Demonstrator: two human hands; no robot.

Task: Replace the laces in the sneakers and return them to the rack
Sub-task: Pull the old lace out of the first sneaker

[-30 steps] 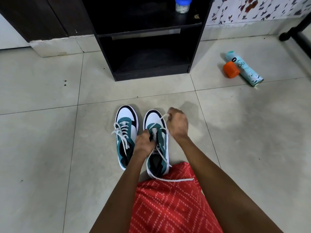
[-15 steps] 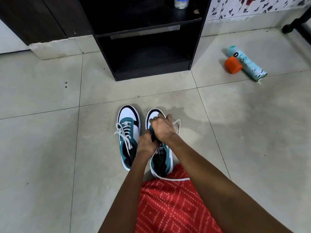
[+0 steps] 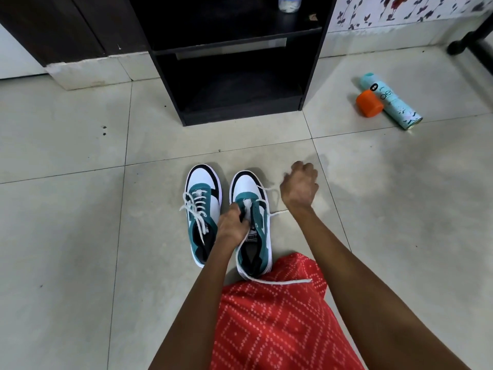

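Teal and white half-laced sneaker [image 3: 261,227] is sitting on the tiled floor [image 3: 80,236] right in front of the person's knees, toe pointing at the rack [image 3: 240,114], so both hands can get at the eyelets from above. Left hand [image 3: 232,227] is curled over the tongue and the near eyelet row, gripping the upper. I'd guess that's to pin the shoe down so it doesn't skid on the tile when the lace gets tugged. Right hand [image 3: 300,188] is out to the side of the toe with its fingers curled in. The white lace [image 3: 282,281] runs from the lowest eyelets straight toward it, so it looks like it's pinching that end and drawing slack through, though it's a bit blurry and I can't make out the exact pinch. Other end of the lace loops round the heel and lies across the red patterned cloth [image 3: 272,316] over the lap, out of the way. Only the bottom of the shoe seems threaded, so plenty of eyelets to go imo

Just beside it is the laced sneaker [image 3: 204,209], crossed all the way up with loose ends flopped over the side, parked parallel so the pair can go back together. Rack's lower shelf faces them, with a small jar [image 3: 289,4] on the shelf above. Well off to the right a spray can [image 3: 394,105] lies on its side with an orange cap [image 3: 369,104] against it
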